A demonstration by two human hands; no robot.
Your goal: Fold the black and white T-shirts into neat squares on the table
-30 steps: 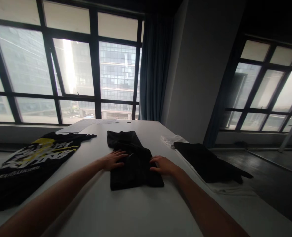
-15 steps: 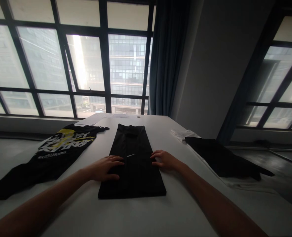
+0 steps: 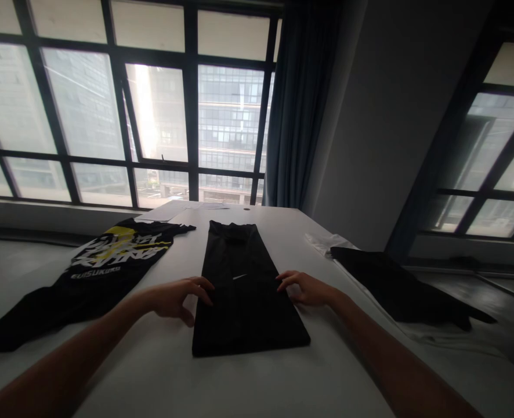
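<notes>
- On the white bench (image 3: 248, 386) straight ahead of you lies a folded black garment (image 3: 250, 319), its small white swoosh (image 3: 240, 277) facing up.
- Your left hand (image 3: 174, 297) is loosely spread, fingertips on the garment's left edge, thumb apart from them.
- Your right hand (image 3: 307, 289) has its fingertips at the opposite edge; you cannot tell whether they pinch the cloth.
- Left of you lies a printed black T-shirt (image 3: 87, 299).
</notes>
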